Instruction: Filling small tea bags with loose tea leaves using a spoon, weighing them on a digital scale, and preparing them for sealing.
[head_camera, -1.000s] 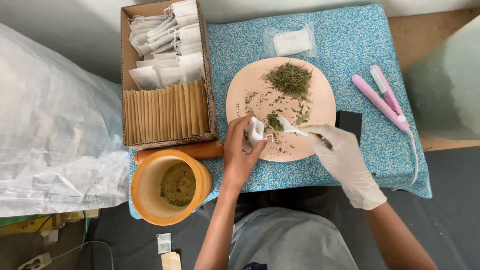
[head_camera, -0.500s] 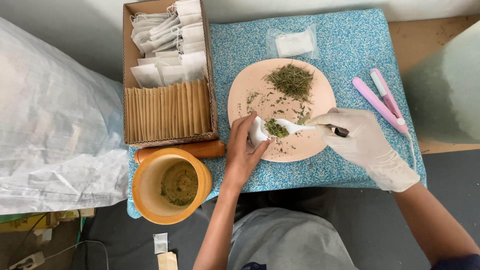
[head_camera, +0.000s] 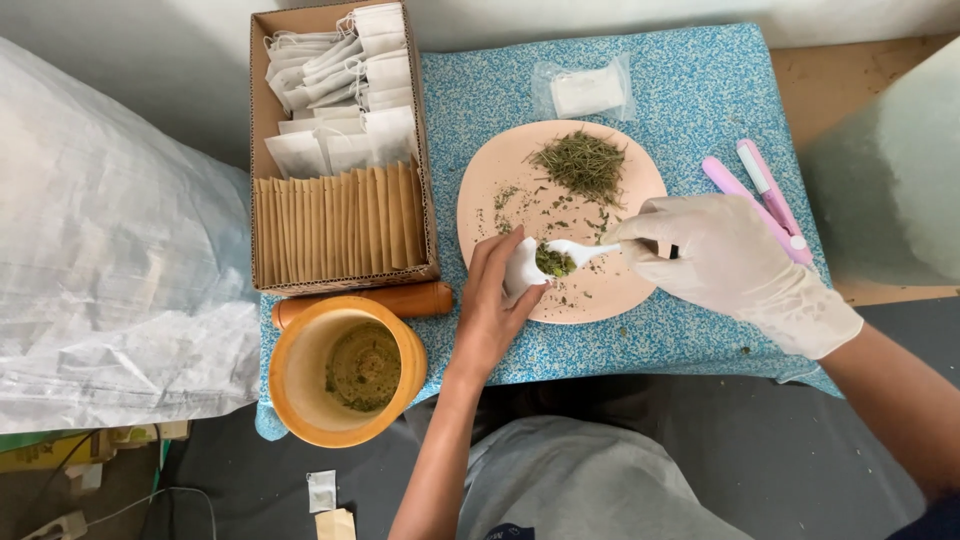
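- Two hands work over the blue speckled table cover (head_camera: 700, 90); items follow from left to right.
- Far left: a large white woven sack (head_camera: 110, 250) lies beside the table.
- Cardboard box (head_camera: 340, 150): white tea bags are stacked in its far part and brown paper envelopes stand in a row in its near part.
- Wooden mortar (head_camera: 345, 370): it sits at the near left corner, with green residue at its bottom. The wooden pestle (head_camera: 375, 300) lies between the mortar and the box.
- My left hand (head_camera: 495, 305), bare: thumb and fingers pinch a small white tea bag (head_camera: 522, 268) and hold its mouth up, above the near edge of the pink plate (head_camera: 490, 180).
- White plastic spoon (head_camera: 570, 252): its bowl carries crushed green herb and rests at the mouth of the tea bag.
- The plate bears a pile of dried herb (head_camera: 585, 162) on its far side, with crumbs scattered across the middle.
- A clear packet (head_camera: 585, 88) lies beyond the plate.
- My right hand (head_camera: 725, 265), in a white glove: the fingers are pressed together on the spoon handle.
- Pink hair straightener (head_camera: 765, 190): it lies just beyond my right hand, partly hidden by it.
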